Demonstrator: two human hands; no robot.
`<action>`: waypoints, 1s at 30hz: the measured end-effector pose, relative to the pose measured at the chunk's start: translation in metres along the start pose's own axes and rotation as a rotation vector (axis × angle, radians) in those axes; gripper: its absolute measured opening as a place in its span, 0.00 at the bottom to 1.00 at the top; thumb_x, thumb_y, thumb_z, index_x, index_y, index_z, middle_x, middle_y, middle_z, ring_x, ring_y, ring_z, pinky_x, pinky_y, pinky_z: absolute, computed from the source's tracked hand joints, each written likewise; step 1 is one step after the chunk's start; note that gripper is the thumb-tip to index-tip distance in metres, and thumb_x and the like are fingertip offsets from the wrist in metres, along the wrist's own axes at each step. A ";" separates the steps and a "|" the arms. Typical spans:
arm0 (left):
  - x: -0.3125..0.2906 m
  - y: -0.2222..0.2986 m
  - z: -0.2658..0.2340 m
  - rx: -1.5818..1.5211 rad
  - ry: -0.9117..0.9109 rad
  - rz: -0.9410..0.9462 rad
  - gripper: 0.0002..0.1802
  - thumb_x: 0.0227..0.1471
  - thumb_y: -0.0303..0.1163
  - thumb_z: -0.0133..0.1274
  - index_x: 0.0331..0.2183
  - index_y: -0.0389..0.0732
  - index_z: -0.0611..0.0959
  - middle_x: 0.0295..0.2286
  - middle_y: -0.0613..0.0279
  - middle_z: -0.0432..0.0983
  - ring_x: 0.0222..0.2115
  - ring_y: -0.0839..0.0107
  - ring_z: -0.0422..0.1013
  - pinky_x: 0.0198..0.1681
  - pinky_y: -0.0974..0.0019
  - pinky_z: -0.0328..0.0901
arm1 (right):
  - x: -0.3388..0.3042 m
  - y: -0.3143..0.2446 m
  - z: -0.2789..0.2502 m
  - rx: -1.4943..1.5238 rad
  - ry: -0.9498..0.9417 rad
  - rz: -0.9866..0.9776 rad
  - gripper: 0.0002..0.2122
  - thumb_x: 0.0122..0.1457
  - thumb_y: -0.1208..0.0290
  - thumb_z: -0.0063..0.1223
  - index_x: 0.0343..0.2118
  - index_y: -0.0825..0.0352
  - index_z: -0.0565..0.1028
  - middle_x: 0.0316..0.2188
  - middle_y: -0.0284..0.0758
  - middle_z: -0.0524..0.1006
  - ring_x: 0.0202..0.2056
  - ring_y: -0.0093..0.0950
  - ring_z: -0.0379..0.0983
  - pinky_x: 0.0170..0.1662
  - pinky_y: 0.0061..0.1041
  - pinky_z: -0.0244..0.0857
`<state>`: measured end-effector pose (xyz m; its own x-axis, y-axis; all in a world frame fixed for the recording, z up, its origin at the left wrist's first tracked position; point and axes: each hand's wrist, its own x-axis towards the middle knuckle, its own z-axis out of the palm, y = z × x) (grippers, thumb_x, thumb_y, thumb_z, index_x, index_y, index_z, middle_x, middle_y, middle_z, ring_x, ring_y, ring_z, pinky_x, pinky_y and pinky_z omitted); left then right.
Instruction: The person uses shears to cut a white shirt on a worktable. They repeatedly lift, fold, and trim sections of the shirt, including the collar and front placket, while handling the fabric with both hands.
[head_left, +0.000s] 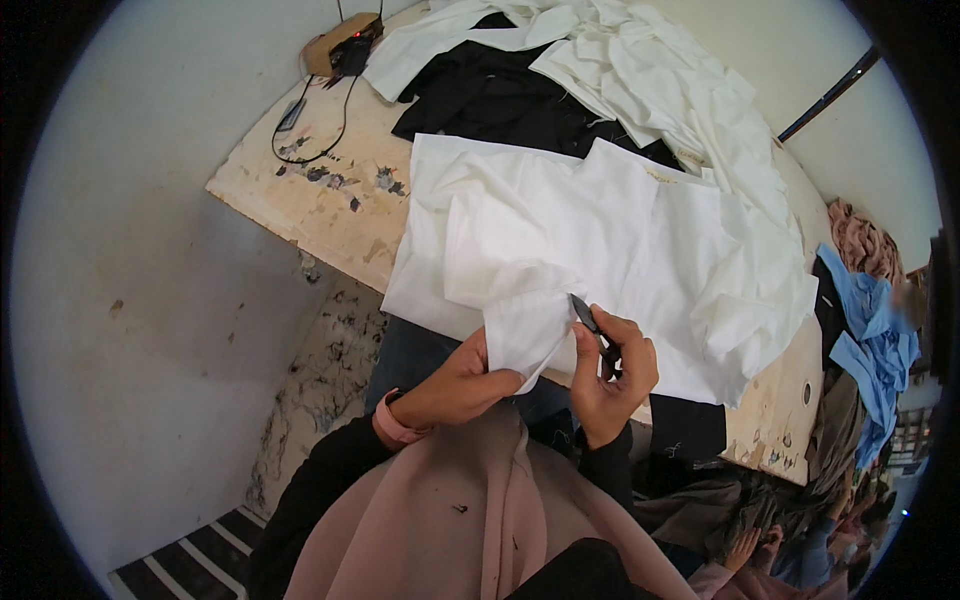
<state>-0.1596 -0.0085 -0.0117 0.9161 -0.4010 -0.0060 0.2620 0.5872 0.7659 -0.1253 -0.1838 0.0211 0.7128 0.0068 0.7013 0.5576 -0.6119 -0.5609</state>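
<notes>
White cloth (590, 230) spread over near edge of beat-up pale table (365, 210), one folded bit held out toward person. Left hand (448, 390) pinching that bit, thumb on top, pink band (398, 422) on wrist. Right hand (622, 380) wrapped round small black snips (584, 311), tip right by fabric, can't tell if blades actually touch. Hands close, but apart. Behind: black fabric (490, 100), big messy white heap (660, 70). Cable (344, 128) looped near table's left corner.
</notes>
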 end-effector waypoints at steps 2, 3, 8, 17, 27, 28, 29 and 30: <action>0.000 0.001 -0.003 0.076 -0.014 0.025 0.36 0.54 0.17 0.44 0.65 0.37 0.61 0.54 0.69 0.67 0.49 0.83 0.64 0.49 0.74 0.61 | 0.001 -0.003 0.002 0.234 0.054 0.096 0.12 0.47 0.78 0.65 0.37 0.66 0.80 0.25 0.30 0.79 0.20 0.24 0.70 0.26 0.25 0.49; 0.000 0.000 -0.003 0.151 -0.031 0.003 0.36 0.54 0.17 0.44 0.65 0.37 0.60 0.54 0.68 0.67 0.49 0.83 0.64 0.50 0.74 0.61 | 0.001 -0.005 0.003 0.322 0.048 0.108 0.13 0.45 0.78 0.64 0.37 0.65 0.81 0.23 0.29 0.78 0.20 0.24 0.69 0.26 0.25 0.49; 0.004 -0.003 -0.004 0.261 -0.103 0.018 0.35 0.55 0.17 0.43 0.64 0.36 0.61 0.54 0.65 0.67 0.52 0.79 0.63 0.55 0.73 0.58 | 0.006 0.002 -0.008 0.069 -0.274 -0.205 0.19 0.33 0.75 0.61 0.35 0.60 0.82 0.20 0.26 0.75 0.19 0.24 0.68 0.27 0.25 0.51; 0.009 -0.012 -0.007 0.528 -0.056 0.212 0.29 0.60 0.21 0.47 0.62 0.36 0.63 0.49 0.60 0.72 0.50 0.75 0.67 0.56 0.66 0.61 | -0.001 -0.003 -0.006 0.014 -0.287 -0.052 0.19 0.30 0.77 0.58 0.33 0.60 0.80 0.19 0.27 0.73 0.18 0.25 0.67 0.27 0.26 0.50; 0.014 -0.018 -0.013 0.622 -0.059 0.077 0.26 0.61 0.25 0.51 0.59 0.35 0.66 0.50 0.59 0.73 0.51 0.71 0.68 0.56 0.63 0.63 | -0.004 -0.001 0.002 0.186 -0.242 -0.066 0.20 0.31 0.78 0.55 0.34 0.60 0.80 0.19 0.26 0.74 0.19 0.25 0.68 0.28 0.26 0.52; 0.013 -0.019 -0.013 0.758 -0.075 0.032 0.26 0.61 0.26 0.52 0.59 0.34 0.67 0.50 0.58 0.72 0.51 0.71 0.68 0.56 0.62 0.63 | -0.004 -0.001 0.001 0.137 -0.288 -0.081 0.18 0.32 0.78 0.56 0.33 0.60 0.80 0.19 0.27 0.75 0.19 0.25 0.68 0.28 0.26 0.52; 0.012 -0.017 -0.013 0.775 -0.024 0.018 0.27 0.61 0.26 0.53 0.59 0.34 0.67 0.51 0.57 0.72 0.51 0.70 0.68 0.56 0.62 0.63 | -0.003 0.001 0.000 0.103 -0.329 -0.126 0.17 0.33 0.78 0.56 0.33 0.60 0.79 0.20 0.28 0.75 0.19 0.25 0.69 0.28 0.27 0.53; 0.012 -0.014 -0.013 0.791 0.026 0.002 0.27 0.60 0.27 0.54 0.59 0.34 0.67 0.51 0.56 0.72 0.51 0.69 0.68 0.56 0.62 0.63 | -0.002 0.004 -0.001 0.047 -0.384 -0.131 0.16 0.35 0.78 0.57 0.32 0.60 0.79 0.20 0.28 0.75 0.20 0.26 0.69 0.28 0.27 0.53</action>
<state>-0.1481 -0.0121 -0.0306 0.9256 -0.3784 -0.0114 -0.0247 -0.0906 0.9956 -0.1252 -0.1864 0.0176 0.7363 0.3826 0.5581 0.6670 -0.5494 -0.5033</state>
